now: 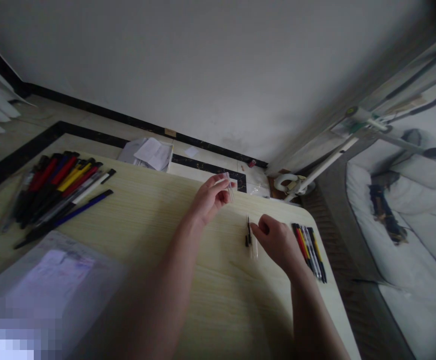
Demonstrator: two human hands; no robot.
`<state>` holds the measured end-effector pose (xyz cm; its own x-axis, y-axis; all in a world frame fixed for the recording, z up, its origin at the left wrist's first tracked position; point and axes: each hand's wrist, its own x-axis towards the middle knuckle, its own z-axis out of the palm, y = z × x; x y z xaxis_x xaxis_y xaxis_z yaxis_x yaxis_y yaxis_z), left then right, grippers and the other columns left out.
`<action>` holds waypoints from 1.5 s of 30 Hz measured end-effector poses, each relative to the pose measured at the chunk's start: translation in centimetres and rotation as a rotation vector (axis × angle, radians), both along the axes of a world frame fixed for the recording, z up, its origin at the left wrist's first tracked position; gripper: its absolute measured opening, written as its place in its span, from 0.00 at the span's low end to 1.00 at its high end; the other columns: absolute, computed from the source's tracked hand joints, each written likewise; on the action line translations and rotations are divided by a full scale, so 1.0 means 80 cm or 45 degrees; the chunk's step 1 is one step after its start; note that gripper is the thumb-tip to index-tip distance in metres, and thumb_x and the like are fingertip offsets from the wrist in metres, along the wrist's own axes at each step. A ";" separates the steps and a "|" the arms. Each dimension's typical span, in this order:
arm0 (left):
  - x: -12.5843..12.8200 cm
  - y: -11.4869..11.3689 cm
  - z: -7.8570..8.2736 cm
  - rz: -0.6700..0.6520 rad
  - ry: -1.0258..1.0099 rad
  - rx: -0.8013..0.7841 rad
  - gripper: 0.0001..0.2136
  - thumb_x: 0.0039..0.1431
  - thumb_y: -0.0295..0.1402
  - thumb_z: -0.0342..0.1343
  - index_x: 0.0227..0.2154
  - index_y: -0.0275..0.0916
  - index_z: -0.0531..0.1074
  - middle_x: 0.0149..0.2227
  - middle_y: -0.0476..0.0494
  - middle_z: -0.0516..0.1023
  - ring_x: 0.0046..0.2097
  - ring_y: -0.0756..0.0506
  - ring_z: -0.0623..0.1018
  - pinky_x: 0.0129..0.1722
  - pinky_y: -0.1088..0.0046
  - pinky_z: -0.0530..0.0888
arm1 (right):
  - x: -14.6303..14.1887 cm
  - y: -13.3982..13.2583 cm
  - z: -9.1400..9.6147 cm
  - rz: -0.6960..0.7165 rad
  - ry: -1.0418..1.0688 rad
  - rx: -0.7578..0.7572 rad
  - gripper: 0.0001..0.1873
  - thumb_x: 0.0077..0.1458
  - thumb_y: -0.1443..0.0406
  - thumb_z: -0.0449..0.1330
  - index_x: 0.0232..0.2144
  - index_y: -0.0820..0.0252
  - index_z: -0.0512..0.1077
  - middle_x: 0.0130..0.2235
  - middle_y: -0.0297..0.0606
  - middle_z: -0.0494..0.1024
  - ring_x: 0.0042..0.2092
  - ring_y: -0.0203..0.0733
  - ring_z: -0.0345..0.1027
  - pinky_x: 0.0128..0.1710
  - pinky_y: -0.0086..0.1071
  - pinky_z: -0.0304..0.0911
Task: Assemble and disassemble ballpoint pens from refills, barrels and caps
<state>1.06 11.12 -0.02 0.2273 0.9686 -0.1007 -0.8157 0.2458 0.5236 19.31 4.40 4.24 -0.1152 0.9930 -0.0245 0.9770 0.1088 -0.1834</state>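
A small clear plastic piece (230, 190), which looks like part of a pen, is pinched in the fingertips of my left hand (210, 197) above the far edge of the table. To its right, my right hand (278, 241) is curled closed just over the tabletop. Its fingertips are beside a thin dark pen refill (248, 227) and a short black piece (247, 241). A clear pen barrel (255, 248) lies below them. Whatever the right fingers grip, if anything, is too small and blurred to make out.
On the wooden table (218, 280), a heap of assembled pens (58, 187) lies at the left, with a plastic bag (48, 290) nearer me. A row of pens (310, 252) is by the right edge. Beyond are papers (152, 152), a metal frame (326, 165) and a padded seat (409, 215).
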 end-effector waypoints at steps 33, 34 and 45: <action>0.008 -0.005 0.007 -0.138 0.296 -0.003 0.11 0.41 0.31 0.62 0.30 0.35 0.70 0.26 0.46 0.75 0.23 0.55 0.69 0.24 0.79 0.64 | -0.054 0.025 0.021 0.114 0.506 0.302 0.11 0.50 0.61 0.56 0.37 0.58 0.66 0.32 0.35 0.73 0.23 0.31 0.62 0.24 0.26 0.56; 0.008 -0.005 0.006 -0.148 0.302 0.011 0.10 0.41 0.30 0.62 0.28 0.34 0.70 0.24 0.47 0.73 0.23 0.55 0.69 0.24 0.79 0.63 | -0.054 0.025 0.021 0.122 0.516 0.291 0.12 0.50 0.62 0.56 0.38 0.58 0.65 0.32 0.35 0.73 0.23 0.31 0.62 0.24 0.26 0.56; 0.011 -0.009 0.010 -0.286 0.196 0.068 0.07 0.42 0.29 0.61 0.25 0.33 0.69 0.27 0.45 0.73 0.32 0.50 0.73 0.36 0.71 0.68 | -0.061 0.025 0.019 0.097 0.541 0.330 0.06 0.50 0.63 0.54 0.31 0.58 0.61 0.27 0.31 0.71 0.23 0.31 0.60 0.23 0.25 0.53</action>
